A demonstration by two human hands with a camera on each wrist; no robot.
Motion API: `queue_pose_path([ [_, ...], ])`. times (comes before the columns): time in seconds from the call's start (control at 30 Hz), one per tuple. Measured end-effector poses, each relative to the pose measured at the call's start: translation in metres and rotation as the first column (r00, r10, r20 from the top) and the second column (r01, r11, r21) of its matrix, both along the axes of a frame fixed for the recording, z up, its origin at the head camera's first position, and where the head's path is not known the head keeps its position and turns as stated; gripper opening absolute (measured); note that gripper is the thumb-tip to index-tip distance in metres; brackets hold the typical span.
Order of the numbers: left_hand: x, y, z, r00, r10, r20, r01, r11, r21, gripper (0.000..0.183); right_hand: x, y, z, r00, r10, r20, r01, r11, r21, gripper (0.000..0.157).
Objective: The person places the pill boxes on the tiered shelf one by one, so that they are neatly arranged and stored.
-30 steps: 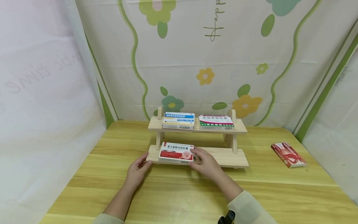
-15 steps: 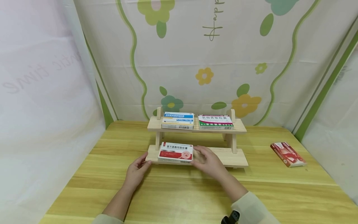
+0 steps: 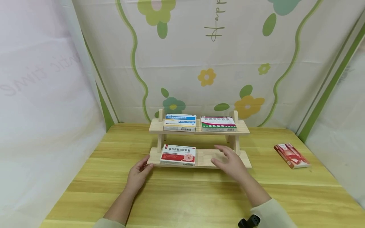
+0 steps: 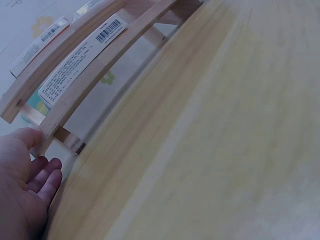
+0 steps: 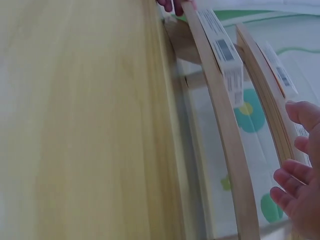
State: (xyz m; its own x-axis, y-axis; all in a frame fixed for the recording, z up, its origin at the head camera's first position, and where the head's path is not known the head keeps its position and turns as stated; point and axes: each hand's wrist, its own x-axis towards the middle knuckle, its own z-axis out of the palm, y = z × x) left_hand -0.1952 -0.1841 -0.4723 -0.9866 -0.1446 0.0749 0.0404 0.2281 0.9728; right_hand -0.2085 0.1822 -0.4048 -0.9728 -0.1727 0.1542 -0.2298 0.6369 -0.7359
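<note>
A two-tier wooden display shelf (image 3: 206, 161) stands on the table. My left hand (image 3: 137, 175) grips the left end of its lower board; in the left wrist view the thumb lies at the board's end and the fingers curl beneath. A white-and-red medicine box (image 3: 178, 155) lies on the left half of that board. Apart from this box, to its right, my right hand (image 3: 233, 164) hovers over the lower board, fingers spread and holding nothing. On the upper board lie a blue-and-white medicine box (image 3: 180, 123) and a white, green and magenta medicine box (image 3: 218, 123).
A red medicine box (image 3: 291, 155) lies at an angle on the wooden table (image 3: 176, 199), right of the shelf. Behind rises a flower-printed cloth (image 3: 176, 57), with white cloth walls at both sides.
My right hand has let go of the white-and-red medicine box and moved right, away from it. The box stays on the lower board, and my left hand keeps its hold on the shelf.
</note>
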Motion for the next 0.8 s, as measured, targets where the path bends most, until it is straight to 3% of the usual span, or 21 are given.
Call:
queue_pose_path([
  [0.43,0.0,0.0,-0.001,1.0,-0.009,-0.012,0.009,1.0,-0.005,0.051,0.009,0.071,0.012,0.988,-0.142,0.054,0.141,0.989,0.034,0.071],
  [0.57,0.0,-0.001,-0.002,1.0,-0.012,-0.016,0.012,1.0,-0.005,0.052,0.01,0.097,0.011,0.982,-0.186,0.01,0.185,0.98,0.068,0.072],
  [0.8,-0.001,0.0,-0.003,1.0,-0.003,-0.022,0.003,1.0,-0.003,0.051,0.008,0.141,0.003,0.965,-0.224,-0.138,0.233,0.971,0.054,0.069],
])
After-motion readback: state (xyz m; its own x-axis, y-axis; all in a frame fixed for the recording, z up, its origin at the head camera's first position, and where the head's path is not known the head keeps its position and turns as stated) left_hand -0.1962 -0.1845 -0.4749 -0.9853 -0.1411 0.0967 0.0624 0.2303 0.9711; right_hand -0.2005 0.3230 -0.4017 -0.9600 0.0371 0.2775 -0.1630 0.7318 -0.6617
